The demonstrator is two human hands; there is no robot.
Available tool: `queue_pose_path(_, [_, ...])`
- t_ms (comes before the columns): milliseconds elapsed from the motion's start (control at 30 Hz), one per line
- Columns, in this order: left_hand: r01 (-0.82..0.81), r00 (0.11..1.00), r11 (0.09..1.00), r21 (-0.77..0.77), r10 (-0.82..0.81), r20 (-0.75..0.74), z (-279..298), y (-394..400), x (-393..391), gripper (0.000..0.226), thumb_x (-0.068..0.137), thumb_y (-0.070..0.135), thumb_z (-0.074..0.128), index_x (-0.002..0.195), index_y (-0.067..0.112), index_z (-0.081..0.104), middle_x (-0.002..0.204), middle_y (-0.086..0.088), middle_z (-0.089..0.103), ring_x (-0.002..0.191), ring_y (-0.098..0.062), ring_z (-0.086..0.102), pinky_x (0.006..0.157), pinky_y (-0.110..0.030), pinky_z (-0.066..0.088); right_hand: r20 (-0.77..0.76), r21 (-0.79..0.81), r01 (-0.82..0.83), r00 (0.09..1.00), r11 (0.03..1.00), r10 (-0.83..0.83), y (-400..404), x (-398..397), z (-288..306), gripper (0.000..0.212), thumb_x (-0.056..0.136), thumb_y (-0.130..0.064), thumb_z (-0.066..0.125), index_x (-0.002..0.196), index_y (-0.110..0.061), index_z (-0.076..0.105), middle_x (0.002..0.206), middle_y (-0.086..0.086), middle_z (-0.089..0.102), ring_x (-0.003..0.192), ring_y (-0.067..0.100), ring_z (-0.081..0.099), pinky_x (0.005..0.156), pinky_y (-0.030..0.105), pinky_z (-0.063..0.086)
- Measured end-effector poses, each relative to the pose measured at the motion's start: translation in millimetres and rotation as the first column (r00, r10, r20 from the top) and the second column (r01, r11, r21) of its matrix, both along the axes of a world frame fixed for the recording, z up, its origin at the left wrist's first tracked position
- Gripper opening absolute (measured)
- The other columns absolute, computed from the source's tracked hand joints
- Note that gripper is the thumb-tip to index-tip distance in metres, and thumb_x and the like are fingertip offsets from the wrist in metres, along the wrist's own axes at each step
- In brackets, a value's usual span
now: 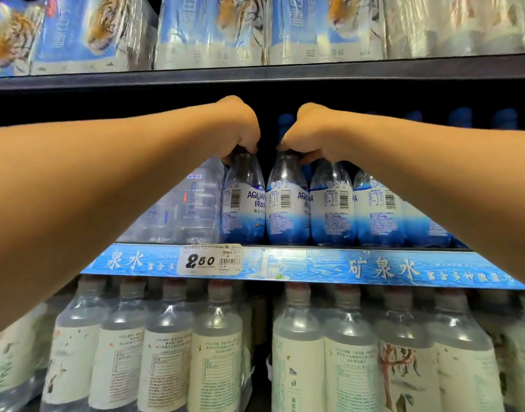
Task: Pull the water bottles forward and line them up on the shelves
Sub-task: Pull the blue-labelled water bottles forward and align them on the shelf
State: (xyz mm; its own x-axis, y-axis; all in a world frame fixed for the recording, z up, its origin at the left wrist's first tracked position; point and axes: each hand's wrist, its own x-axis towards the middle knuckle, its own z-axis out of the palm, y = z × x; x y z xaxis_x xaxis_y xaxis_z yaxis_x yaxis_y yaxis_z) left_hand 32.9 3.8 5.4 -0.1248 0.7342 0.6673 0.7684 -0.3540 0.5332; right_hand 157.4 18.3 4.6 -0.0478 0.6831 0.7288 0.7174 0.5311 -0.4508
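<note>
Clear water bottles with blue-and-white labels stand in a row at the front of the middle shelf (pixel 314 264). My left hand (pixel 240 129) grips the cap and neck of the leftmost bottle (pixel 244 203) from above. My right hand (pixel 308 135) holds the top of the bottle beside it (pixel 286 206) the same way. Both bottles stand upright at the shelf's front edge, touching each other. Two more like bottles (pixel 332 203) stand to the right, partly behind my right forearm. Blue caps (pixel 460 117) of further bottles show in the dark at the back.
A shrink-wrapped pack of clear bottles (pixel 189 206) sits left of the row. Blue tiger-print packs (pixel 213 28) fill the upper shelf. Wrapped packs of white-labelled bottles (pixel 172 352) fill the shelf below. A 2.50 price tag (pixel 209 260) hangs on the shelf edge.
</note>
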Motion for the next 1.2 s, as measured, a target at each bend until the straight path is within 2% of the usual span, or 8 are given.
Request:
queue_pose_path(67, [0.046, 0.999, 0.998, -0.037, -0.045, 0.013, 0, -6, -2, 0.025, 0.091, -0.003, 0.061, 0.116, -0.005, 0.061, 0.119, -0.024, 0.065, 0.110, -0.038, 0.064, 0.094, -0.049, 0.052, 0.032, 0.036, 0.050, 0.998, 0.998, -0.051, 0, 2, 1, 0.032, 0.084, -0.018, 0.078, 0.074, -0.012, 0.048, 0.083, 0.008, 0.062, 0.076, 0.025, 0.067, 0.063, 0.032, 0.059])
queue_pose_path(167, [0.010, 1.000, 1.000, -0.002, -0.010, -0.021, 0, -11, -5, 0.007, 0.092, 0.008, 0.062, 0.084, 0.008, 0.061, 0.093, -0.014, 0.067, 0.110, -0.035, 0.065, 0.087, -0.043, 0.053, 0.114, 0.112, 0.166, 0.977, 0.980, -0.178, -1, 2, 0, 0.040, 0.080, -0.036, 0.081, 0.069, -0.013, 0.050, 0.065, 0.001, 0.060, 0.057, 0.019, 0.065, 0.050, 0.025, 0.054])
queue_pose_path(267, [0.007, 1.000, 0.996, 0.087, -0.010, 0.027, -1, 1, -2, 0.018, 0.086, 0.009, 0.070, 0.078, 0.008, 0.053, 0.092, -0.015, 0.063, 0.084, -0.032, 0.067, 0.067, -0.040, 0.056, 0.086, 0.084, 0.121, 0.988, 0.989, -0.128, 0, 1, 3, 0.034, 0.084, -0.032, 0.077, 0.072, -0.012, 0.052, 0.077, 0.005, 0.063, 0.070, 0.022, 0.068, 0.063, 0.031, 0.060])
queue_pose_path(367, [-0.165, 0.977, 0.931, 0.326, 0.200, -0.075, -3, 4, -2, 0.029, 0.072, 0.022, 0.083, 0.080, 0.011, 0.058, 0.082, -0.009, 0.059, 0.078, -0.031, 0.066, 0.059, -0.032, 0.048, -0.065, -0.009, -0.061, 0.996, 0.998, 0.060, -3, 3, 5, 0.020, 0.091, -0.011, 0.068, 0.079, -0.013, 0.052, 0.098, 0.012, 0.066, 0.093, 0.028, 0.068, 0.083, 0.040, 0.060])
queue_pose_path(567, [-0.014, 1.000, 0.995, 0.101, 0.015, -0.006, -1, 2, -3, 0.031, 0.071, 0.006, 0.086, 0.082, 0.004, 0.058, 0.085, -0.016, 0.061, 0.063, -0.032, 0.065, 0.067, -0.051, 0.060, -0.075, 0.007, -0.061, 0.995, 0.998, 0.061, -1, 5, 1, 0.023, 0.089, -0.005, 0.070, 0.079, -0.010, 0.050, 0.095, 0.014, 0.064, 0.089, 0.029, 0.069, 0.075, 0.039, 0.061])
queue_pose_path(833, [0.110, 0.993, 0.989, -0.101, -0.104, 0.062, 3, -1, -9, 0.026, 0.096, -0.004, 0.053, 0.122, -0.006, 0.055, 0.119, -0.026, 0.062, 0.112, -0.038, 0.062, 0.091, -0.050, 0.053, 0.048, 0.145, 0.145, 0.987, 0.979, -0.153, 5, 3, -3, 0.041, 0.076, -0.035, 0.085, 0.071, -0.011, 0.051, 0.068, 0.005, 0.064, 0.068, 0.027, 0.072, 0.069, 0.041, 0.062])
queue_pose_path(1067, [0.136, 0.986, 0.990, 0.046, -0.140, 0.086, 5, 2, -11, 0.019, 0.084, -0.005, 0.071, 0.087, 0.005, 0.055, 0.084, -0.016, 0.062, 0.064, -0.027, 0.062, 0.055, -0.044, 0.053, -0.046, 0.082, 0.030, 0.999, 0.996, -0.026, 9, 4, -2, 0.026, 0.084, -0.021, 0.078, 0.079, -0.010, 0.055, 0.096, 0.015, 0.068, 0.083, 0.029, 0.071, 0.076, 0.043, 0.062])
queue_pose_path(1200, [0.125, 0.985, 0.987, 0.103, -0.136, 0.107, 0, 4, -9, 0.032, 0.080, -0.005, 0.076, 0.102, 0.004, 0.055, 0.095, -0.017, 0.059, 0.070, -0.030, 0.061, 0.057, -0.045, 0.054, -0.070, 0.052, -0.019, 0.997, 0.998, 0.023, 10, 5, 1, 0.030, 0.085, -0.018, 0.077, 0.078, -0.011, 0.049, 0.083, 0.011, 0.061, 0.083, 0.031, 0.071, 0.075, 0.044, 0.062])
